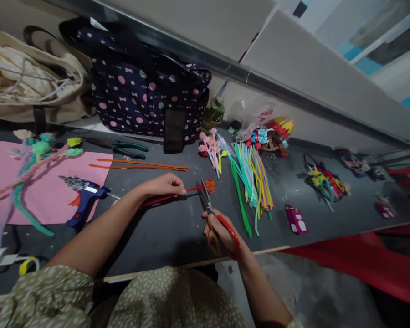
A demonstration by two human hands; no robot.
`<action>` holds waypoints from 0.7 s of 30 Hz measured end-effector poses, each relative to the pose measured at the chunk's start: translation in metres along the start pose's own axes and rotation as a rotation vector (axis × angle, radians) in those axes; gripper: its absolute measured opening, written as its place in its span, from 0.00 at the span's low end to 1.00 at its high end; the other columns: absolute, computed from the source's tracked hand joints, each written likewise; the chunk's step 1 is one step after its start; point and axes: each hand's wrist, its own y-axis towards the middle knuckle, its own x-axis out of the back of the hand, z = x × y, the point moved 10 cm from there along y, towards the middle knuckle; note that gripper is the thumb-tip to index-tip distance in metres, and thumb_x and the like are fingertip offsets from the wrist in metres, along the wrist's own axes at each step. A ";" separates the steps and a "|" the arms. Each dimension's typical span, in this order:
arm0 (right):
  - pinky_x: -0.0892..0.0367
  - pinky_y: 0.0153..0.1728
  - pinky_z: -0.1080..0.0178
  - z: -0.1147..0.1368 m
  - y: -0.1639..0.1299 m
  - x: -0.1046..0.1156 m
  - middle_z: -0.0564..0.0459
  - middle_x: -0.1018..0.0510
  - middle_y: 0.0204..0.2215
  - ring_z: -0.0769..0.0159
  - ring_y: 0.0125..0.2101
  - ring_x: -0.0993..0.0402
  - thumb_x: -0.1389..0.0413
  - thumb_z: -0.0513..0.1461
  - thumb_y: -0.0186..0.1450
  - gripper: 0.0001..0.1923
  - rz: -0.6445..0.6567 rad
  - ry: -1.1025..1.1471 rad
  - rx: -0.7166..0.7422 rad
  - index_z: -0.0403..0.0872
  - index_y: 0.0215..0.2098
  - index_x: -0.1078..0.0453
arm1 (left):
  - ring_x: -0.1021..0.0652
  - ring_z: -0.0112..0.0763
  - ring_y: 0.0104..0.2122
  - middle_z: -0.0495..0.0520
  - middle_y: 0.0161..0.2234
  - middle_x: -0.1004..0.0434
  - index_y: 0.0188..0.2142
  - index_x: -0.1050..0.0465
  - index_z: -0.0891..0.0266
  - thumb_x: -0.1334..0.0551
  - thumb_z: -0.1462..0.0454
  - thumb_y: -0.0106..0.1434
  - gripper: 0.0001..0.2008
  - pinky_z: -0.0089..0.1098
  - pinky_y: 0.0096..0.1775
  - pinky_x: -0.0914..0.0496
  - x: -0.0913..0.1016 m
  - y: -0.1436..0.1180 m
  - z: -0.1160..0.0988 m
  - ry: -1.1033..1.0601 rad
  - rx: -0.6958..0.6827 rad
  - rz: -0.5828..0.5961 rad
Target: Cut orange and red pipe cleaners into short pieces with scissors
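My left hand (169, 184) pinches a red pipe cleaner (160, 199) over the dark table. In my right hand (222, 232) is a pair of scissors (227, 228) with a red handle loop and a yellowish one. Their blades are spread, and the pipe cleaner's right end lies at them. Just past the blades sits a small orange curled piece (209, 185); whether it joins the red strand I cannot tell. Two orange pipe cleaners (143, 164) lie beyond my left hand. A blue glue gun (85, 200) rests left of my forearm.
Green-handled pliers (128, 149) and a phone (174, 130) lie at the back, before a dotted navy bag (140, 91). Pipe-cleaner flowers cover a pink sheet (54, 214) at left. To the right are bundled pastel pipe cleaners (253, 177) and a purple box (296, 219).
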 end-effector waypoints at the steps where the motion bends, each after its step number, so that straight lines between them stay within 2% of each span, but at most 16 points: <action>1: 0.35 0.15 0.69 0.000 0.001 0.000 0.58 0.27 0.24 0.71 0.15 0.30 0.49 0.61 0.63 0.30 0.005 -0.008 -0.001 0.46 0.46 0.36 | 0.37 0.22 0.20 0.47 0.19 0.33 0.24 0.26 0.67 0.34 0.52 0.54 0.18 0.26 0.25 0.45 -0.001 0.001 0.000 0.002 -0.003 0.007; 6: 0.34 0.16 0.69 0.001 0.003 -0.002 0.58 0.27 0.23 0.72 0.14 0.31 0.50 0.62 0.63 0.29 0.008 -0.054 -0.014 0.46 0.45 0.36 | 0.37 0.22 0.20 0.47 0.19 0.34 0.24 0.27 0.66 0.35 0.51 0.56 0.18 0.26 0.25 0.46 -0.009 0.004 0.001 -0.005 -0.029 0.051; 13: 0.35 0.16 0.70 0.010 0.004 -0.004 0.59 0.27 0.22 0.73 0.14 0.32 0.50 0.61 0.64 0.27 0.021 -0.060 -0.015 0.46 0.43 0.35 | 0.36 0.23 0.22 0.48 0.20 0.32 0.24 0.26 0.67 0.34 0.52 0.56 0.18 0.26 0.26 0.44 -0.012 0.005 -0.001 -0.025 -0.002 0.056; 21: 0.39 0.13 0.71 0.009 0.006 0.000 0.60 0.33 0.15 0.73 0.11 0.35 0.51 0.58 0.67 0.25 -0.005 -0.120 -0.042 0.47 0.28 0.37 | 0.36 0.24 0.24 0.48 0.21 0.32 0.26 0.25 0.67 0.35 0.53 0.56 0.17 0.26 0.29 0.42 -0.012 0.004 -0.003 -0.009 0.018 0.053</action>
